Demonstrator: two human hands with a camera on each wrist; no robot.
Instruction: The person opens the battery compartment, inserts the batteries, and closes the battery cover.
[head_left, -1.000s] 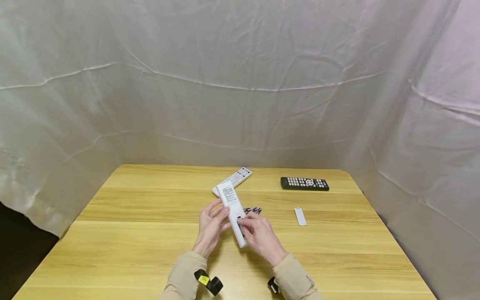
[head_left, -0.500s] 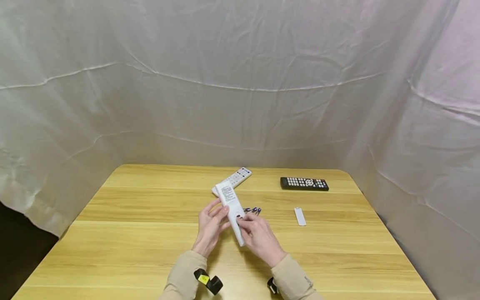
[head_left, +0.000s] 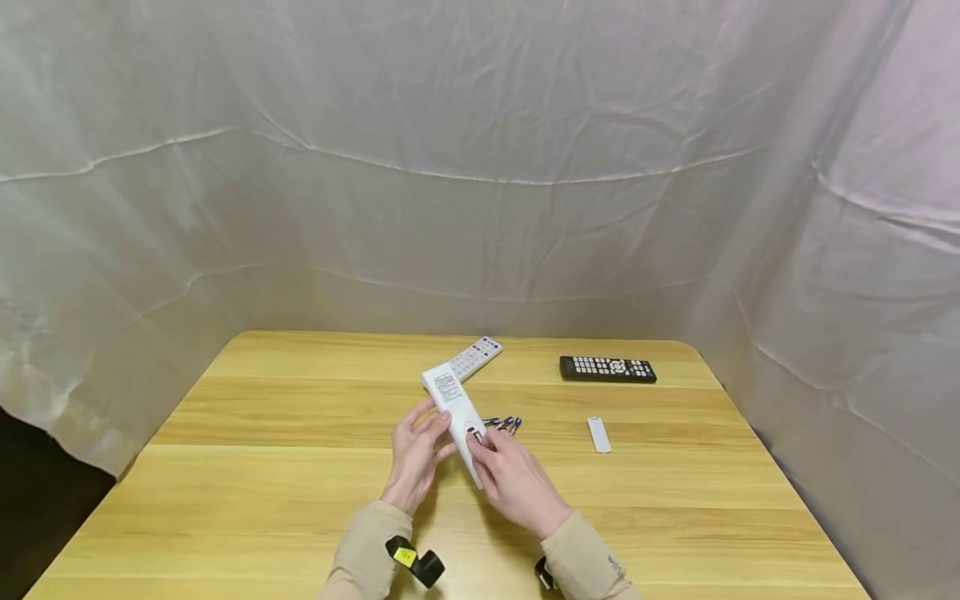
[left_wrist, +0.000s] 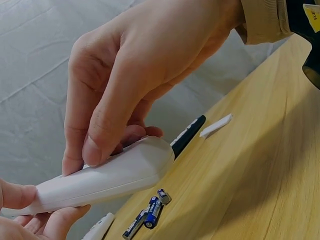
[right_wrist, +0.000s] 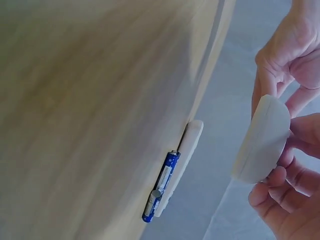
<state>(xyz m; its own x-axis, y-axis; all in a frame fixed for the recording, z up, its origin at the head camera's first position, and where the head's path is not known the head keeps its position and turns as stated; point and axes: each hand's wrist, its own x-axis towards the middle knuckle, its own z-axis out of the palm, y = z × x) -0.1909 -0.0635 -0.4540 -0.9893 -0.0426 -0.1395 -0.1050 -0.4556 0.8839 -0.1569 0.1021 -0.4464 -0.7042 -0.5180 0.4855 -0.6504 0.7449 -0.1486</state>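
My left hand (head_left: 415, 458) holds a white remote control (head_left: 454, 404) above the table, thumb on its printed back and fingers beneath. The remote tilts, its lower end towards me. At that end a dark opening shows, and my right hand (head_left: 517, 483) has its thumb and fingertips on it. From the left wrist view, the right thumb and index finger press down at the back of the remote (left_wrist: 115, 172), other fingers curled near its end. Anything between them is hidden. Several blue batteries (left_wrist: 153, 212) lie on the table just beyond the hands.
A second white remote (head_left: 477, 357) lies buttons up behind the held one. To the right rests a black remote (head_left: 607, 368), with a small white cover (head_left: 599, 434) nearer me. Grey fabric (head_left: 480, 233) hangs around the wooden table (head_left: 262, 467).
The held remote has shifted slightly left and turned a little. My right hand has moved slightly with it, and its fingers now cover more of the opening.
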